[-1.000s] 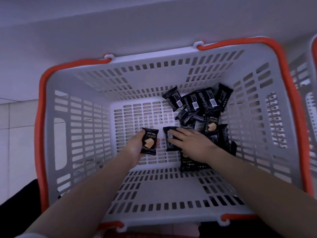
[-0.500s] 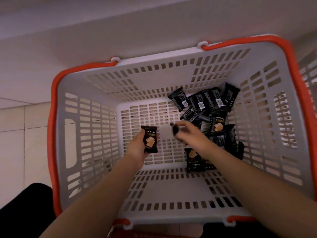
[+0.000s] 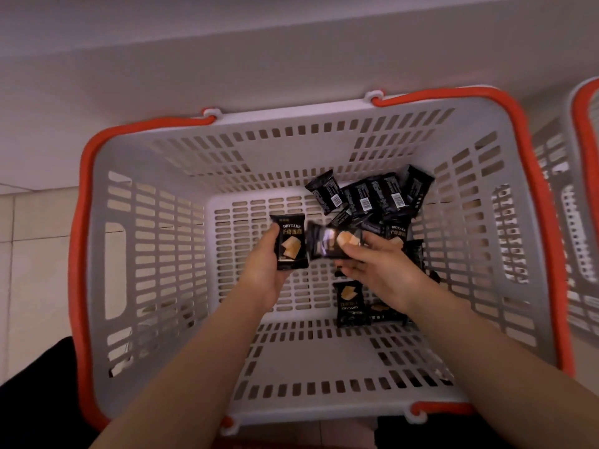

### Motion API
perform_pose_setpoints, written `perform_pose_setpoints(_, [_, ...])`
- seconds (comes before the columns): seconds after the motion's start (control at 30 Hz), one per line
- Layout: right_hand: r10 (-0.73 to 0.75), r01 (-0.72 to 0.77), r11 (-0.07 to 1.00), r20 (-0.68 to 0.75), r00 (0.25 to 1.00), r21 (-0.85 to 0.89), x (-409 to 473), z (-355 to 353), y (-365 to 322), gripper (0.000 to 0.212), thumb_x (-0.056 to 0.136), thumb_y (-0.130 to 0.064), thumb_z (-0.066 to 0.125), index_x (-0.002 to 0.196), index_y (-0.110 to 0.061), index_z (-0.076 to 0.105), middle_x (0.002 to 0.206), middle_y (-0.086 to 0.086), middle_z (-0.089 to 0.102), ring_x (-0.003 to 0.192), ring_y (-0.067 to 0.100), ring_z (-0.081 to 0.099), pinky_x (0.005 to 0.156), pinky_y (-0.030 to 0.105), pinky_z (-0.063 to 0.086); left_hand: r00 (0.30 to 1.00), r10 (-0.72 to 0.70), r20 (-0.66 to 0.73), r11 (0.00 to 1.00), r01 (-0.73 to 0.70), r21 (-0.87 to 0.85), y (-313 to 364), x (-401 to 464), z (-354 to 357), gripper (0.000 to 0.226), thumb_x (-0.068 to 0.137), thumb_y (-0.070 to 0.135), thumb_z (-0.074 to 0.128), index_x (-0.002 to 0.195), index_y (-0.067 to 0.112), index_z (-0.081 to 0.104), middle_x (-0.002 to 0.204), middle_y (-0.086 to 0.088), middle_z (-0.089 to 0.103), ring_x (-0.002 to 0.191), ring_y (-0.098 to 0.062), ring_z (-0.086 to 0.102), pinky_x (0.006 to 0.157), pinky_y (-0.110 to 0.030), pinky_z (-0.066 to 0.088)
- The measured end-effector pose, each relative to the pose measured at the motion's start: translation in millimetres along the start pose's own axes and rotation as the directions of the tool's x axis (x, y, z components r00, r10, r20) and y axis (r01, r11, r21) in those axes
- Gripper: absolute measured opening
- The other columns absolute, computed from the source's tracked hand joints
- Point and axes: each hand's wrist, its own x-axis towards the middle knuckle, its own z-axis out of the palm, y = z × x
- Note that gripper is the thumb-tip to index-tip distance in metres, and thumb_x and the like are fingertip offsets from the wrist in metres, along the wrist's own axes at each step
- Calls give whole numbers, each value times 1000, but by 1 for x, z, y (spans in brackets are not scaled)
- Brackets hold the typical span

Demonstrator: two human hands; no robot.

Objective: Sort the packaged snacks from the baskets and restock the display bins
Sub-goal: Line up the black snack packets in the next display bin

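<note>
Both my arms reach down into a grey slotted basket (image 3: 155,286) with red handles. My left hand (image 3: 264,267) grips an upright black DRYCAKE snack packet (image 3: 289,243) near the basket's middle. My right hand (image 3: 376,267) pinches a second black packet (image 3: 327,243), blurred and lying sideways, right beside the first one. Several more black packets (image 3: 366,199) lie heaped in the far right corner of the basket floor. Another packet (image 3: 350,304) lies on the floor below my right wrist.
A second grey basket with a red rim (image 3: 580,202) stands close on the right. A pale wall or shelf base (image 3: 259,53) runs behind the baskets. Tiled floor (image 3: 29,247) shows at the left, dark clothing (image 3: 29,403) at the lower left.
My right hand has lifted a packet off the basket floor and carried it left, next to the packet in my left hand. The left hand has kept its packet and stayed put.
</note>
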Motion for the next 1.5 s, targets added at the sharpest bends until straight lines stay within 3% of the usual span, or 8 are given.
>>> perform_pose_setpoints(0.13, [85, -77, 935, -8, 996, 346, 6, 8, 11, 29, 89, -6, 57, 118, -4, 54, 95, 10, 72, 79, 16, 72, 66, 25, 58, 991, 41, 131, 997, -49, 55, -7, -6, 6, 47, 95, 47, 36, 123, 15, 56, 116, -9, 66, 104, -19, 64, 96, -36, 46])
perform_pose_setpoints(0.4, [143, -157, 945, -71, 987, -288, 13, 9, 17, 28, 92, -34, 56, 106, -11, 63, 91, 5, 66, 86, 19, 63, 78, 27, 54, 989, 145, 41, 951, -151, 270, -20, -2, 6, 24, 86, 24, 63, 110, 25, 58, 105, -1, 69, 101, -21, 64, 85, -36, 49])
perform_pose_setpoints(0.57, [-92, 182, 354, 159, 983, -917, 18, -21, 16, 30, 95, -7, 46, 122, -15, 58, 122, 0, 59, 96, 17, 63, 73, 12, 49, 978, 164, -126, 952, -124, 280, -17, 9, -9, 21, 89, 18, 60, 109, 21, 56, 100, -1, 66, 90, -16, 63, 75, -31, 48])
perform_pose_setpoints(0.7, [257, 398, -142, 354, 899, -907, 21, -33, 13, 66, 80, 18, 39, 129, -23, 55, 137, 6, 49, 124, 23, 47, 99, 40, 43, 978, 172, -116, 911, -113, 397, -11, 9, -30, 19, 87, 16, 62, 105, 21, 58, 98, -2, 67, 84, -14, 64, 66, -26, 48])
perform_pose_setpoints(1.1, [334, 545, -705, 465, 820, -455, -2, -48, 23, 56, 94, -7, 46, 143, -30, 31, 151, 9, 23, 130, 28, 30, 97, 40, 36, 955, 294, 33, 766, -255, 590, 9, -14, -17, 25, 84, 15, 66, 108, 15, 62, 94, -3, 69, 73, -9, 66, 57, -18, 49])
perform_pose_setpoints(1.2, [167, 507, -649, 545, 822, -567, -6, -38, 19, 56, 88, -18, 58, 139, -20, 36, 149, 4, 30, 135, 22, 28, 106, 38, 34, 939, 324, 118, 737, -329, 591, 15, -31, -8, 27, 85, 17, 65, 110, 18, 58, 98, 1, 69, 75, -5, 68, 58, -17, 50])
perform_pose_setpoints(1.37, [-449, 477, 92, 392, 803, -874, -57, -1, -13, 42, 79, -46, 64, 113, -31, 45, 100, -14, 59, 93, 7, 60, 74, 23, 50, 867, 462, 187, 704, -486, 518, 38, -76, 6, 29, 86, 14, 63, 111, 22, 49, 100, 1, 68, 77, -4, 68, 60, -16, 52])
perform_pose_setpoints(1.5, [-712, 637, 346, 249, 656, -689, -115, 34, -47, 16, 84, -43, 60, 95, -41, 47, 86, -23, 62, 82, -9, 59, 68, 8, 45, 777, 560, 287, 647, -627, 433, 64, -124, 23, 28, 86, 12, 64, 109, 23, 51, 99, 6, 68, 83, -6, 67, 66, -19, 52])
